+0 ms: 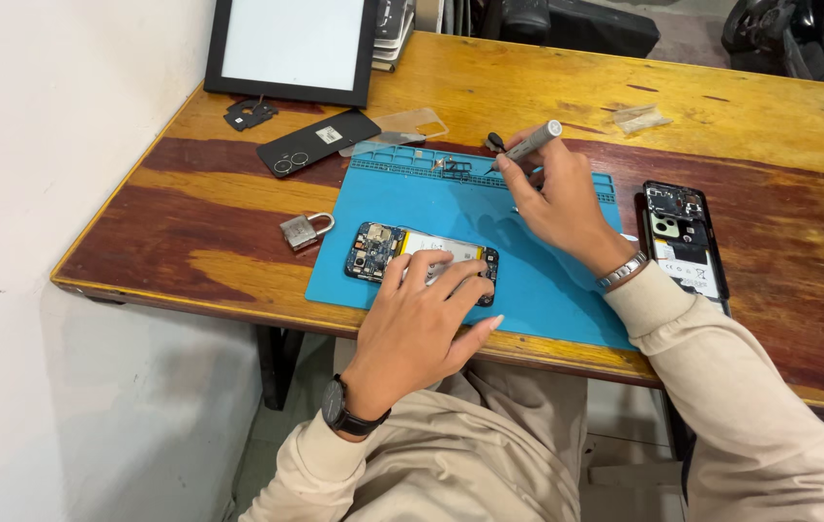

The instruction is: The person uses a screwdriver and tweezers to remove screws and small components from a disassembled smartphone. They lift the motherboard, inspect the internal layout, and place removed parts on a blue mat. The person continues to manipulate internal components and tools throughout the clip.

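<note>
An opened phone (pixel 380 251) with its board and battery exposed lies on a blue work mat (pixel 538 290). My left hand (pixel 422 324) rests on its near end, fingers spread over the battery. My right hand (pixel 557 203) grips a grey screwdriver (pixel 530 143), its tip down at the small compartments (pixel 451 166) along the mat's far edge.
A second opened phone (pixel 683 237) lies to the right of the mat. A black back cover (pixel 317 142), a clear case (pixel 410 125), a small black part (pixel 250 114), a padlock (pixel 303 230) and a tablet (pixel 292 46) sit on the wooden table (pixel 760 126). A white wall (pixel 44 145) is at left.
</note>
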